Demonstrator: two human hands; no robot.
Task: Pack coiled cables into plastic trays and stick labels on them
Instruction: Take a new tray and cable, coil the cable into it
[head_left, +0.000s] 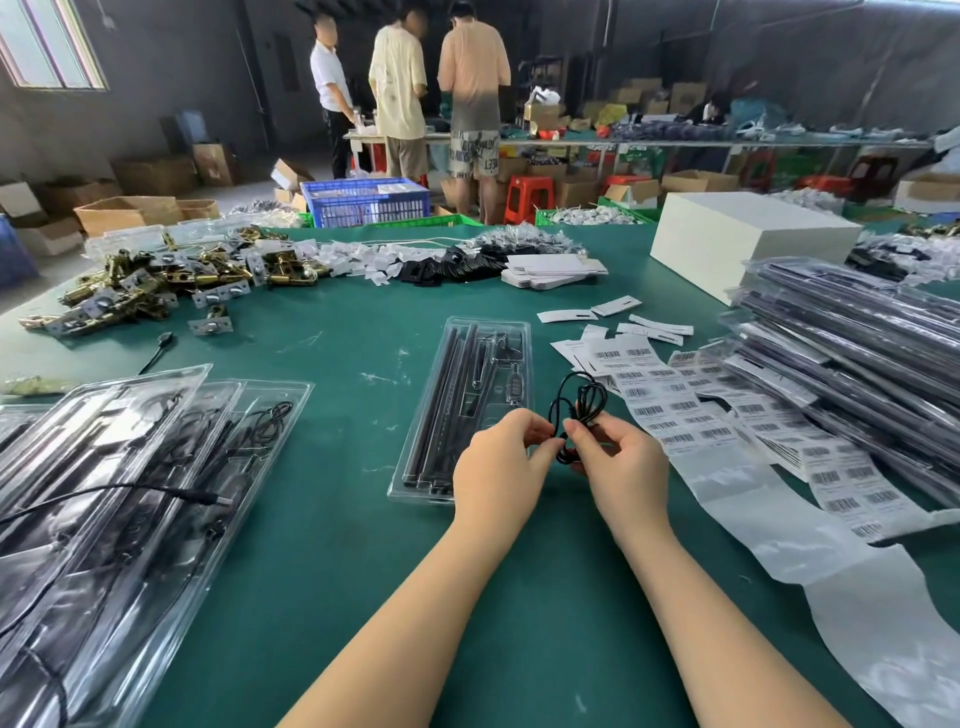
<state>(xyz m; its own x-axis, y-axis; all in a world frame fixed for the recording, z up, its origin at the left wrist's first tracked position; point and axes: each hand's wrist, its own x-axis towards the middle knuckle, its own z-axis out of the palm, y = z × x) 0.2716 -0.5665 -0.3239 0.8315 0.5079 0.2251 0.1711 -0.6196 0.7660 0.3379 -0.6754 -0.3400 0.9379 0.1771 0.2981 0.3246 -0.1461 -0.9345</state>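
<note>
While a clear plastic tray (470, 410) of black rods lies on the green table (332, 519), the left hand (501, 462) and right hand (621, 467) pinch a coiled black cable (579, 402) between them, held just above the table beside the tray, near a strip of barcode labels (670, 405).

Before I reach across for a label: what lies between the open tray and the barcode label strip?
In the head view, the coiled black cable, pinched by the left hand and right hand, hangs between the open tray and the label strip, over bare green table.
</note>
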